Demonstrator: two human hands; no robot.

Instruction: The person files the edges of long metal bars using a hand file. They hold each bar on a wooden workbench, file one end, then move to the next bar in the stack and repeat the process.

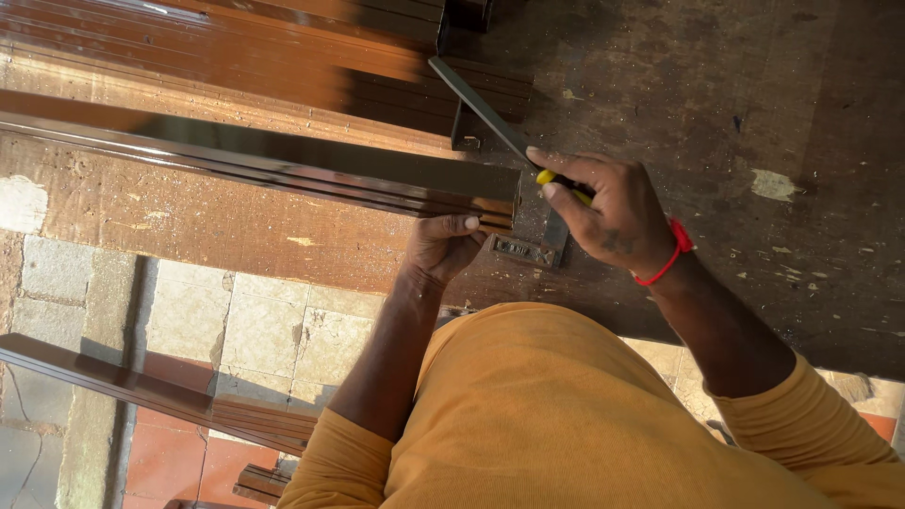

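Head view, looking down over my orange sleeves. My left hand [443, 243] is gripping the near end of a long dark metal profile [283, 165] that is lying across the worn wooden worktop [754, 113]; its fingers [459, 224] are curling together against the profile's end, with the thumb side hidden underneath. My right hand [613, 217], wearing a red thread at the wrist, is closing around the yellow handle [547, 177] of a flat file [481, 108], with the forefinger stretching along the top of the handle. The file's dark blade is running up and to the left from the hand, crossing above the profile's end; I cannot tell whether it is touching the metal. Just below the profile's end, a small dark bracket-like piece [523, 250] is sitting on the worktop between my two hands. More brown profiles [236, 57] are lying stacked toward the far left of the worktop. The right part of the worktop is showing only paint flecks and dust. The worktop's near edge is running just in front of my body; beyond it, another profile [141, 391] is slanting above a tiled floor [273, 330].
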